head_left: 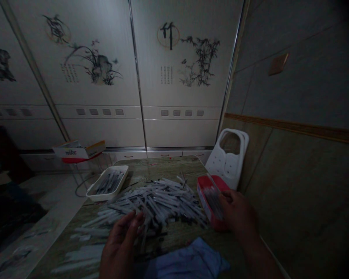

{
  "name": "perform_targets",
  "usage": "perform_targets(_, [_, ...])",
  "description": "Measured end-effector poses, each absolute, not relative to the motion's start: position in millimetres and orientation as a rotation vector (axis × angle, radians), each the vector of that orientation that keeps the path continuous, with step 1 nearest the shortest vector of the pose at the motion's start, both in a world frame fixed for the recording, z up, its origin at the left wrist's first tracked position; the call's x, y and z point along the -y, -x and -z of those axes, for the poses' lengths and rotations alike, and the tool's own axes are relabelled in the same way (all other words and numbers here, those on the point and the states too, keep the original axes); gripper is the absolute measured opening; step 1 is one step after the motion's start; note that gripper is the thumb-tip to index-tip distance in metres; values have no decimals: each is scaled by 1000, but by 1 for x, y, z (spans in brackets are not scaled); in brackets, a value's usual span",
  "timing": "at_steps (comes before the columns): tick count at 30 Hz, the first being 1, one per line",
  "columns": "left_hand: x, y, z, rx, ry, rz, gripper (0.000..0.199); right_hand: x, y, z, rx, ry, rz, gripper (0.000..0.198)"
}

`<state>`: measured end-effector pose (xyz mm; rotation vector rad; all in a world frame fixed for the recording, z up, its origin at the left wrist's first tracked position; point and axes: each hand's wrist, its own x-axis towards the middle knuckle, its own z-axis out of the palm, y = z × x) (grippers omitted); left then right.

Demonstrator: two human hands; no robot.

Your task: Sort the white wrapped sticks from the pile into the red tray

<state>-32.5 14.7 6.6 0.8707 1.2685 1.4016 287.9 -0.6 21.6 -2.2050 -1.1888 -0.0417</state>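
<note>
A large heap of whitish, see-through pens, many with dark ends, lies across the table. My right hand is closed over the right side of a red plastic box. Its fingertips pinch a slim pen that slants up and left above the box. More pens stand bunched inside that box. At the near edge of the heap is my left hand, thumb and fingers drawn together. Whatever it pinches blends into the pens behind. A blue cloth lies crumpled between my hands.
A white tray of dark-tipped pens sits at the table's back left. Pale tubes are laid out at the front left. Beyond the table are a carton on a red stool, a white folded chair and sliding doors.
</note>
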Motion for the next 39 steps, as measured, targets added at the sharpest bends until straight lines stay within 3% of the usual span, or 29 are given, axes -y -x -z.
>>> perform_targets(13, [-13,33,-14,-1450,-1093,-1288,56,4,-317,-13,1247,2512,86,24])
perform_targets(25, [-17,42,-8,-1419,-1072,-1382,49,7,-308,-22,1337,2470,80,37])
perform_targets(34, [-29,65,3,-1433,-1091,-1519,48,7,-262,-31,1307,1879,-32,40])
perform_targets(39, [-33,71,12,-1463,-1274,-1471,42,6,-214,-28,1458,1708,-316,30])
